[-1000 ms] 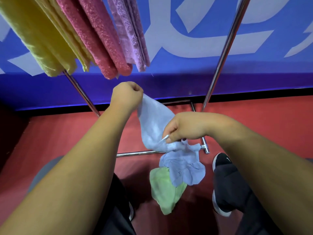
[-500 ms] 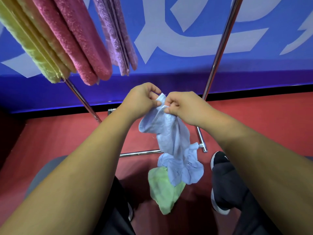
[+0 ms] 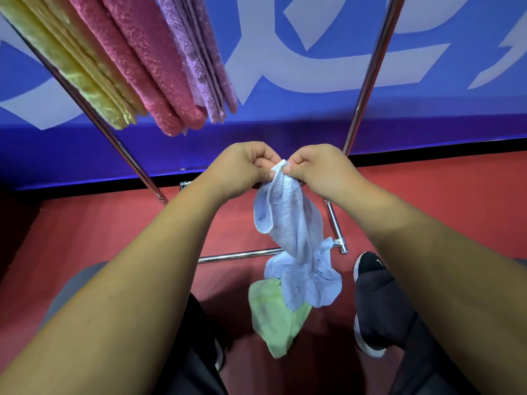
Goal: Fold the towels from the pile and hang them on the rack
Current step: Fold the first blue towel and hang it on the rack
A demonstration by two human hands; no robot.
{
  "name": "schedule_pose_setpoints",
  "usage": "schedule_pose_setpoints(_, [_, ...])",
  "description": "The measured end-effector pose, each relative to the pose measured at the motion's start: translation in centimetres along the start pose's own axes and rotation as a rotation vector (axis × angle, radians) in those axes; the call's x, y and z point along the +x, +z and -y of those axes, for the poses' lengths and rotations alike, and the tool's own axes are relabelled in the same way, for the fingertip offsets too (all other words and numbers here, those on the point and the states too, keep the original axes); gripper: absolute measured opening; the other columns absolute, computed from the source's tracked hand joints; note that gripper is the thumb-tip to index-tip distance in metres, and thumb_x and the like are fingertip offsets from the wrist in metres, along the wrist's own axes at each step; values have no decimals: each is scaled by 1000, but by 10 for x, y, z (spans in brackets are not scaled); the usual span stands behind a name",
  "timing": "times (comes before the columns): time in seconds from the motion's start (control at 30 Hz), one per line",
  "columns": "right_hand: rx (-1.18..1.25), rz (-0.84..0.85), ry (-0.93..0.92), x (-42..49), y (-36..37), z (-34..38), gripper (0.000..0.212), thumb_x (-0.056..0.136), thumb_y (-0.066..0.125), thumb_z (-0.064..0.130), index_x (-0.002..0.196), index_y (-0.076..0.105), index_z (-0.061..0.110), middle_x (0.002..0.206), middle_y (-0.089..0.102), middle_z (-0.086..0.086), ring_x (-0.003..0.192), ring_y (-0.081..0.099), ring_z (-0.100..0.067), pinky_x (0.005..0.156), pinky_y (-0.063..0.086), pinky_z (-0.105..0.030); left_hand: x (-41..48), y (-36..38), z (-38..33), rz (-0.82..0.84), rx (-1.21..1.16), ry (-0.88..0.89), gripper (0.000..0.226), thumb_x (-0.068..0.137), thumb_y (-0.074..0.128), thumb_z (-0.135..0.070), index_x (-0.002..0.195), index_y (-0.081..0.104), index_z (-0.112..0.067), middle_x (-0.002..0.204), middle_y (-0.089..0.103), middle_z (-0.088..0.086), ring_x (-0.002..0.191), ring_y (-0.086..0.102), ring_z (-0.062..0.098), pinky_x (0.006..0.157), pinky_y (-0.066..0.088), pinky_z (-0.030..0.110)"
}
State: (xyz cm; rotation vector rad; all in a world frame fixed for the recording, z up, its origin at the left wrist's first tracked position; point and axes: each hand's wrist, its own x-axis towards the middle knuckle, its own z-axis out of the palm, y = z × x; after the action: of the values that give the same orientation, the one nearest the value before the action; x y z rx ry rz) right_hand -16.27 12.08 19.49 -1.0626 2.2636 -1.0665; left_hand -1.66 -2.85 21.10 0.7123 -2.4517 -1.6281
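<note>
1. Left hand (image 3: 239,166) and right hand (image 3: 316,166): fingers (image 3: 296,164) of both pinch the blue towel (image 3: 291,223) by its top corner, before the rack (image 3: 368,75).
2. Its lower end lies bunched over the green towel (image 3: 273,317) at the rack's foot.
3. Yellow towel (image 3: 71,61), pink towel (image 3: 142,61) and purple towel (image 3: 199,52) hang folded on the rack.

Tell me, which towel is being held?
The light blue towel, pinched by left hand and right hand; yellow towel, pink towel, lilac towel hang on the rack, green towel lies below.
</note>
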Motion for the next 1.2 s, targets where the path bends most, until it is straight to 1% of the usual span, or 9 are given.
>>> schedule_pose_setpoints(0.17, [64, 28, 37, 2, -2, -4, 11, 90, 84, 28, 85, 79, 19, 80, 80, -8, 70, 69, -15, 82, 62, -45, -2, -1, -2, 24, -65, 0, 18, 99, 62, 2, 105, 77, -6, 96, 79, 20, 84, 72, 24, 89, 63, 49])
schedule_pose_setpoints(0.3, [110, 84, 44, -1, -7, 0, 14, 87, 88, 26, 86, 80, 15, 71, 76, 1, 64, 65, -7, 69, 55, -30, -3, -5, -4, 32, -126, -14, 7, 99, 70, 1, 103, 74, 3, 88, 75, 20, 77, 70, 23, 81, 65, 40])
schedule_pose_setpoints(0.4, [131, 139, 65, -3, -10, 1, 17, 85, 89, 30, 88, 80, 16, 81, 81, -1, 72, 71, -8, 67, 52, -27, -4, -8, -4, 44, -141, -5, 13, 94, 76, 3, 104, 70, 9, 85, 72, 20, 72, 71, 22, 75, 63, 32])
schedule_pose_setpoints(0.5, [144, 148, 98, -2, -12, 0, 28, 80, 92, 40, 90, 79, 18, 83, 81, -4, 77, 71, -15, 67, 53, -37, -5, -9, -5, 84, -189, 18, 20, 94, 73, 10, 113, 69, 5, 86, 71, 19, 73, 73, 22, 75, 63, 31])
schedule_pose_setpoints(0.63, [209, 142, 169, -3, -12, -1, 48, 75, 95, 49, 96, 67, 16, 75, 71, 1, 73, 68, -16, 66, 57, -37, -6, -9, -6, 118, -226, 34, 31, 97, 69, 8, 126, 73, -4, 93, 72, 19, 84, 72, 24, 84, 64, 33])
schedule_pose_setpoints(0.73, [248, 172, 209, -4, -12, 1, 39, 84, 89, 47, 93, 61, 20, 72, 66, 3, 71, 64, -14, 66, 58, -33, -6, -8, -7, 119, -220, 61, 24, 99, 69, 5, 120, 76, -2, 99, 75, 25, 90, 73, 26, 91, 64, 38])
schedule_pose_setpoints(0.87, [291, 259, 231, -8, -12, 3, 27, 92, 82, 47, 87, 67, 24, 66, 64, 12, 70, 62, -10, 66, 58, -29, -4, -8, -7, 92, -162, 82, 13, 99, 68, 6, 106, 72, -3, 88, 68, 15, 85, 73, 21, 90, 64, 40])
schedule_pose_setpoints(1.03, [348, 265, 211, -4, -9, 17, 6, 94, 68, 28, 92, 72, 24, 82, 69, 5, 81, 62, -16, 78, 55, -35, 0, -7, -5, -66, -5, 141, 7, 97, 72, -5, 100, 71, -11, 94, 75, 12, 86, 68, 16, 93, 60, 44])
schedule_pose_setpoints(1.2, [31, 251, 116, -6, -8, 17, 28, 78, 67, 39, 94, 73, 17, 85, 78, -1, 84, 72, -24, 90, 59, -49, 4, -9, -6, -190, -18, 179, 7, 99, 69, -12, 100, 66, -18, 90, 68, 1, 84, 61, 13, 82, 53, 42])
